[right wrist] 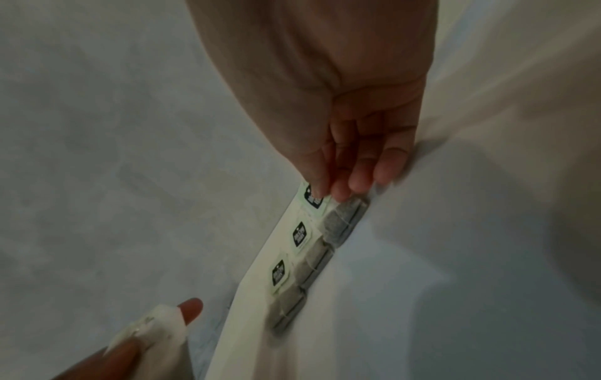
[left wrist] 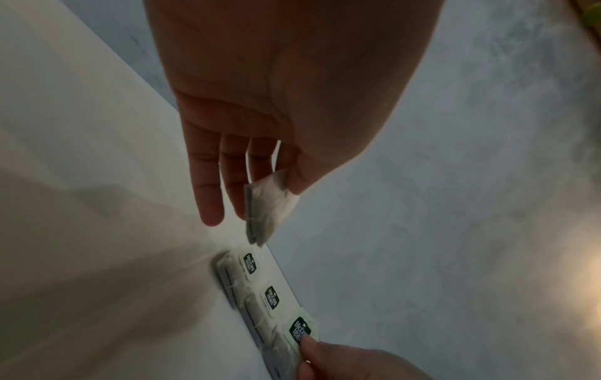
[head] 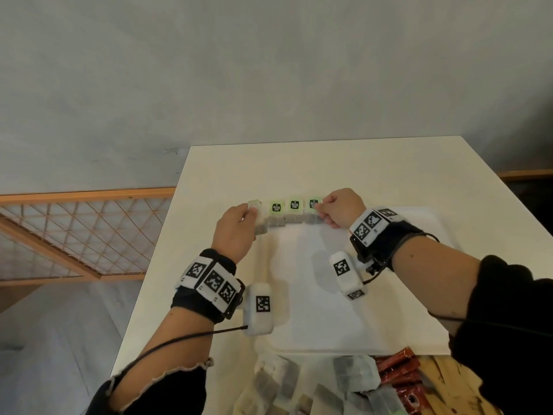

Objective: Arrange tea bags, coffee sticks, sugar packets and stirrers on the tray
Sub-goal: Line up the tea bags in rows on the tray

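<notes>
left hand (head: 236,224) pinches a tea bag (left wrist: 266,210) w/ thumb, just above tray's (head: 329,324) far-left corner; right hand (head: 339,211) pinches tag (green) of row's rightmost tea bag (right wrist: 344,218), along far rim.

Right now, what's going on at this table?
A person is lining up tea bags along the far edge of a white tray. Three tagged bags already sit in a row. The left hand holds a fourth tea bag at the row's left end, while the right hand pinches the rightmost bag.
</notes>
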A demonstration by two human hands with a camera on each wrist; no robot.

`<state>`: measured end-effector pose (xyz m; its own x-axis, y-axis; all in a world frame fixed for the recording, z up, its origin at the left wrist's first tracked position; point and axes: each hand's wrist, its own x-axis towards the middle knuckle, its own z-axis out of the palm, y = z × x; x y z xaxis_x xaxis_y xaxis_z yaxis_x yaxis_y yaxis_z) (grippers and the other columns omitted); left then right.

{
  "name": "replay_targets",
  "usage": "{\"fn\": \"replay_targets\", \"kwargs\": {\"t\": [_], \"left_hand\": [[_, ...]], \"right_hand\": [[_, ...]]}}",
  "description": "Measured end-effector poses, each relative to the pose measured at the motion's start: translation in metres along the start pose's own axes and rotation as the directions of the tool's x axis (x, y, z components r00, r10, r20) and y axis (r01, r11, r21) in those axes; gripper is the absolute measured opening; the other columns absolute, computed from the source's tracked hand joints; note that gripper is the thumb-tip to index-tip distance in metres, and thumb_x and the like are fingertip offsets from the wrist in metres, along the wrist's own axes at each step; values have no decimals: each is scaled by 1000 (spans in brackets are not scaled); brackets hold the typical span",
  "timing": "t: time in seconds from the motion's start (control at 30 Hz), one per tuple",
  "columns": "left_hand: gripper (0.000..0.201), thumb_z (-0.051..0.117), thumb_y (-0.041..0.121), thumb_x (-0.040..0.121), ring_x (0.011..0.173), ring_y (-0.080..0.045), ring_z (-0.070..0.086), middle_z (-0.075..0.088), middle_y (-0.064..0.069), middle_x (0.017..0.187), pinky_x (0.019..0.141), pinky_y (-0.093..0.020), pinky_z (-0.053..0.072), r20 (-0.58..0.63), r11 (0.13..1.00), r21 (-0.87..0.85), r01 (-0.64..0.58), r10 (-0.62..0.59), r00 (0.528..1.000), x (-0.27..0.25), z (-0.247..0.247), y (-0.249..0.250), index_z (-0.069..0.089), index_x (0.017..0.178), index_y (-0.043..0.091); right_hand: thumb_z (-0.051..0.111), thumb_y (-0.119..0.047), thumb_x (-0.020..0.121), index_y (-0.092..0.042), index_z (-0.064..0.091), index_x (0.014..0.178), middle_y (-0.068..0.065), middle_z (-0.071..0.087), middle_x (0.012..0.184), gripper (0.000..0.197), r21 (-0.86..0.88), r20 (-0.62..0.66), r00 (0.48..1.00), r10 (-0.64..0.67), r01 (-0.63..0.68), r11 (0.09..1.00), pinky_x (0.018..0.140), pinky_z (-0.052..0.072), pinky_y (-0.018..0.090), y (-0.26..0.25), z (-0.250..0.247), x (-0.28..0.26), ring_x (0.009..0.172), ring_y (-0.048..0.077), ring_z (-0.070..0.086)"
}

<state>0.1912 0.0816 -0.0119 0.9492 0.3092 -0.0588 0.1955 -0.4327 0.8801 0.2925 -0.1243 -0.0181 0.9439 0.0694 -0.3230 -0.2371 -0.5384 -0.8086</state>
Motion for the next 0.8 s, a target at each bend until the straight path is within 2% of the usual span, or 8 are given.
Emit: {"fn": "replay_targets", "kwargs": {"t": [0.17, 0.23, 0.3, 0.4, 0.53, 0.67, 0.73, 0.8], "left_hand": [[27, 49, 20, 100, 94, -23, 63, 64, -8, 110, 77, -44, 60, -48, 993, -119, 2, -8, 999, -4, -1, 3, 64, 119, 7], [27, 56, 18, 97, 91, -18, 60, 60, 0, 100, 75, -43, 61, -88, 985, -170, 1, -17, 996, -4, -1, 3, 62, 122, 12], [18, 64, 18, 92, 88, -21, 59, 57, 2, 91, 75, -48, 60, -119, 982, -189, -9, -14, 993, -4, 0, 4, 62, 110, 20], [20, 72, 17, 86, 82, -23, 59, 58, 1, 83, 76, -53, 58, -137, 974, -228, -11, -21, 990, -8, 5, 11, 54, 86, 25], [23, 72, 19, 86, 73, -20, 58, 60, -2, 78, 77, -54, 56, -98, 980, -184, -78, 61, 993, -15, 13, 25, 51, 80, 26], [9, 65, 27, 91, 83, -20, 63, 63, 3, 98, 75, -34, 55, 8, 990, -55, -133, 133, 991, -26, 20, 40, 58, 95, 24], [26, 70, 37, 82, 89, -14, 62, 61, 5, 106, 77, -29, 51, 29, 988, 36, -148, 147, 989, -29, 21, 43, 58, 102, 24], [38, 72, 48, 73, 87, -10, 63, 62, 8, 104, 76, -32, 52, 41, 985, 100, -140, 137, 990, -31, 19, 46, 59, 101, 25]], "right_hand": [[69, -18, 87, -10, 61, 86, 10, 66, 72, 12, -20, -2, 1000, 16, -16, 1000, 55, 50, 30, -4, 8, 5, 54, 19, 55], [71, -24, 85, -9, 60, 100, 10, 65, 85, 24, -82, -27, 1000, 0, -2, 997, 64, 53, 35, -4, 8, 5, 67, 23, 59], [71, -32, 84, -13, 56, 108, 4, 60, 97, 34, -119, -107, 993, -57, 44, 992, 71, 49, 35, -8, 5, -2, 82, 22, 58], [70, -37, 85, -13, 62, 99, 2, 63, 95, 28, 43, -20, 982, -188, 188, 981, 66, 45, 31, -21, 6, -26, 72, 16, 55], [68, -31, 88, -3, 68, 96, 4, 64, 77, 29, 203, 228, 941, -252, 207, 957, 57, 48, 24, -39, 9, -62, 61, 13, 54], [66, -15, 87, -6, 63, 78, 5, 61, 59, 13, 204, 120, 949, -291, 263, 943, 55, 49, 26, -45, 8, -72, 53, 15, 58], [69, -15, 84, -7, 61, 73, 5, 61, 56, 16, 192, 74, 956, -286, 268, 944, 53, 48, 27, -45, 8, -74, 51, 16, 58], [72, -18, 82, -7, 58, 72, 8, 63, 59, 20, 194, 62, 957, -284, 267, 944, 53, 49, 28, -44, 9, -75, 53, 19, 59]]}}
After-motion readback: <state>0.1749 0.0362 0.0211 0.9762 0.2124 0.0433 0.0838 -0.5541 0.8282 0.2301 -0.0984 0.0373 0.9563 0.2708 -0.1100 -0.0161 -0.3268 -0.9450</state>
